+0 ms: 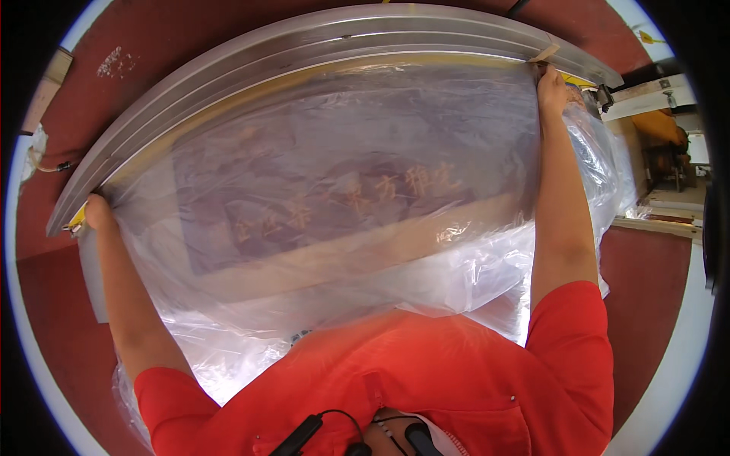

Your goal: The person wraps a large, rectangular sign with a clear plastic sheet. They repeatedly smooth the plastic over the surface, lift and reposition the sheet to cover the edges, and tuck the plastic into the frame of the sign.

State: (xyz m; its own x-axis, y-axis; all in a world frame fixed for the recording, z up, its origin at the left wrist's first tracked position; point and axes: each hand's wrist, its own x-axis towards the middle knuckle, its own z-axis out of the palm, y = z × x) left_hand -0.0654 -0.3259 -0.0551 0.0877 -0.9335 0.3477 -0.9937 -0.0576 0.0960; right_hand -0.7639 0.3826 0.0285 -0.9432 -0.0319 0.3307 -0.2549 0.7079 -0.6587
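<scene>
Left hand: your left hand (96, 211) is bunched at the film's far left end, fingers curled; tips hidden against the bar, so can't tell how firm the grip is.
Right hand: your right hand (551, 87) is closed, thumb and fingers nipping the film's upper right corner.
Film: large sheet of clear, crinkled plastic (449, 102), spread between your hands, loose folds falling toward your chest.
Film handling: looks light, limp, slippery; likely to crease, might tear if yanked.
Where to hold: the two top corners, pinched between thumb and fingers; an even sideways pull should flatten wrinkles. Mid-sheet would probably just bunch.
Under the film: dark purple-brown panel with gold characters (296, 163), tan band (334, 262) along its near side. Panel seems flatter than the film; weight can't be told.
Far edge: narrow yellow strip (304, 74) beside your hands, then long grey grooved metal bar (357, 32), hard and rigid-looking.
Beyond: red painted surface (646, 273).
</scene>
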